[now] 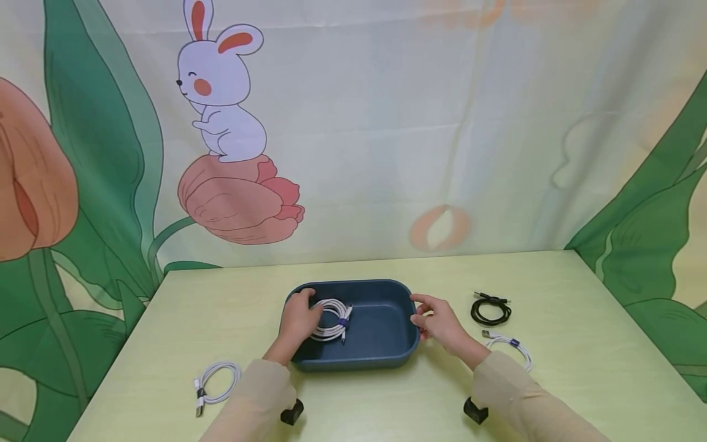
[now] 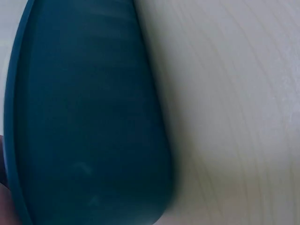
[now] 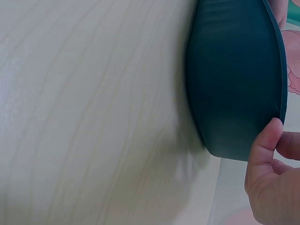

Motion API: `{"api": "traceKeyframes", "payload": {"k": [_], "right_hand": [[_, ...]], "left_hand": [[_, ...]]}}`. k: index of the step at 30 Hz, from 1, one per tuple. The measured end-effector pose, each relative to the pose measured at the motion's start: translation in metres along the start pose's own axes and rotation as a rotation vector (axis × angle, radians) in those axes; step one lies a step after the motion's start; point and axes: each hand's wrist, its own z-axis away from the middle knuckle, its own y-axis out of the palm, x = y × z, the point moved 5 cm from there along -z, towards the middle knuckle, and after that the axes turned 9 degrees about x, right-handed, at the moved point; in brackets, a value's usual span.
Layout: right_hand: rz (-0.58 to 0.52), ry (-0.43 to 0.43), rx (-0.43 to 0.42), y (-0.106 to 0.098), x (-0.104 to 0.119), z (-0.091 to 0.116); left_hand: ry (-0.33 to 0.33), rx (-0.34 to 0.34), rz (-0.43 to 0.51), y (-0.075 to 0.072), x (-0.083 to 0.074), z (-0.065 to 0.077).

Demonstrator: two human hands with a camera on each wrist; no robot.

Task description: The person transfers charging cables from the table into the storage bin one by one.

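Observation:
A blue rectangular bin [image 1: 381, 362] sits in the middle of the table. Inside its left half is a coiled white cable [image 1: 330, 336], bundled with a purple-blue tie. My left hand [image 1: 298, 319] reaches over the bin's left end and grips the coil's left side, thumb and fingers around it; the fingertips are partly hidden. The left wrist view shows mostly the blurred bin wall [image 2: 93, 93], with a bit of the hand at the left edge. At the bin's right end, my right hand [image 1: 442, 322] pinches the rim, the thumb against the outer wall in the right wrist view.
On the right lie a coiled black cable [image 1: 491, 312] and a white cable [image 1: 513, 347] with a blue tie, partly behind the right forearm. Another white cable [image 1: 221, 380] with a black tie lies at front left. A printed curtain [image 1: 353, 153] hangs behind the table.

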Motion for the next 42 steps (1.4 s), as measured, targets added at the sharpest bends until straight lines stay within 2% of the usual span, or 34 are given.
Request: {"api": "traceKeyframes", "payload": {"k": [9,16,21,28,42], "right_hand": [[0.006,0.001,-0.001,-0.001,-0.005,-0.003],[0.012,0.0,0.002,-0.001,-0.006,-0.004],[0.016,-0.005,0.009,-0.001,-0.005,-0.004],[0.013,-0.003,0.016,0.0,-0.004,-0.004],[0.019,-0.007,0.023,0.0,-0.003,-0.003]], "left_hand": [[0.007,0.035,0.011,-0.009,-0.005,0.001],[0.075,0.047,0.017,-0.017,-0.008,0.004],[0.097,0.051,0.009,-0.022,-0.009,0.008],[0.141,0.063,0.045,-0.037,-0.014,0.016],[0.125,0.106,0.07,-0.053,-0.005,0.021]]}}
